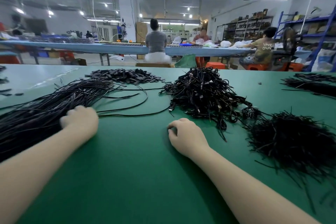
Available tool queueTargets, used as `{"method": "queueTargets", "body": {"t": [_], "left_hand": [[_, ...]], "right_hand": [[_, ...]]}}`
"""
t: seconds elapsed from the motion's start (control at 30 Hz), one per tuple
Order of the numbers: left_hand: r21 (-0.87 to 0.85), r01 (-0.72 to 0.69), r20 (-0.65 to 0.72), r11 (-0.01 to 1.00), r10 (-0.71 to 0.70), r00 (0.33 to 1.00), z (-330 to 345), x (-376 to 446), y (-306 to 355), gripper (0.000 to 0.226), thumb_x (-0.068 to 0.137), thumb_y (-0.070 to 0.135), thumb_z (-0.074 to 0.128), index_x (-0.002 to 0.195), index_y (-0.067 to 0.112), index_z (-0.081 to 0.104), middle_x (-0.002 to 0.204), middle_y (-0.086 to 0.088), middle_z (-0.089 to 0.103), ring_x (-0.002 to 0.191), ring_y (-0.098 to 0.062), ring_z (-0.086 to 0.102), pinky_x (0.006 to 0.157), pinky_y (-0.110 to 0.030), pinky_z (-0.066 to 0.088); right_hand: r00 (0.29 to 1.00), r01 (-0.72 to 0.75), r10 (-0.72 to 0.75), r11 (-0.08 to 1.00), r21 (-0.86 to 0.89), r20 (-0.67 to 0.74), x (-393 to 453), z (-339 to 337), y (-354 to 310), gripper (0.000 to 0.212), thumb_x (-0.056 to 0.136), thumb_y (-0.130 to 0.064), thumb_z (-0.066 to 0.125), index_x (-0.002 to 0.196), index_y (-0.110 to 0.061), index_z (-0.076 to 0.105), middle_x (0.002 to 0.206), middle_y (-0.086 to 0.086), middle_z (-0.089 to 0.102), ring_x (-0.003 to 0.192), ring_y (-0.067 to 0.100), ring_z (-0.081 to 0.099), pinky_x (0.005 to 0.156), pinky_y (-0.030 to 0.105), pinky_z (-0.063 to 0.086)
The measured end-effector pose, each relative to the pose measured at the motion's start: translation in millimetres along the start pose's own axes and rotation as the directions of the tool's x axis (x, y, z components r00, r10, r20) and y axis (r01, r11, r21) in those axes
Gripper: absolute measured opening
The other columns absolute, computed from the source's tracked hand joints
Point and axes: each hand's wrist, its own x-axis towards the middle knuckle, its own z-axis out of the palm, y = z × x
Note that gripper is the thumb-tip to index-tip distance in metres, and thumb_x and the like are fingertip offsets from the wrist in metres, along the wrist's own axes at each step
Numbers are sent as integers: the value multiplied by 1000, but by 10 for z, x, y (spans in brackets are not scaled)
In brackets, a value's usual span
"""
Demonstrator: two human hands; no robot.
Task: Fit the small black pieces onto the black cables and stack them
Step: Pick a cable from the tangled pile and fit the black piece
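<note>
On the green tabletop [131, 160] a long bundle of straight black cables [45, 107] lies at about nine to ten o'clock from the centre, its long axis running from the lower left edge up toward one o'clock, where the free ends fan out near a low heap of small black pieces [125, 76] at twelve o'clock. A few loose cables curve away from the bundle toward three o'clock. The left hand [81, 121] rests on the near side of that bundle with its fingers curled down into the strands; whether it actually grips any is too blurred to tell. The right hand [185, 133] sits at about five o'clock from the centre, knuckles up on the bare green surface, fingers loosely curled with thumb and forefinger close together; nothing can be made out between them. A tangled mound of looped cables [203, 94] stands at two o'clock, and a bristly dark pile [292, 142] spreads at four o'clock, its strands pointing every way.
</note>
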Motion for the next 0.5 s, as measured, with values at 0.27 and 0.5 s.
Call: {"method": "queueTargets", "body": {"t": [0.27, 0.5], "left_hand": [[147, -266, 216, 953, 232, 949, -119, -40, -588, 42, 101, 39, 39, 109, 6, 63, 113, -8, 65, 104, -24, 62, 87, -27, 48], [69, -334, 241, 940, 309, 920, -110, -110, -755, 35, 100, 34, 37, 106, 10, 62, 112, -6, 65, 99, -21, 60, 73, -22, 40]], "right_hand": [[1000, 10, -10, 1000, -7, 26, -37, -30, -8, 31, 96, -27, 41, 116, -24, 64, 123, 1, 58, 108, 23, 55, 89, 34, 47], [999, 2, -1, 1000, -20, 44, -69, -60, -30, 32, 97, -27, 40, 117, -25, 64, 123, 0, 58, 109, 22, 55, 88, 32, 46]]}}
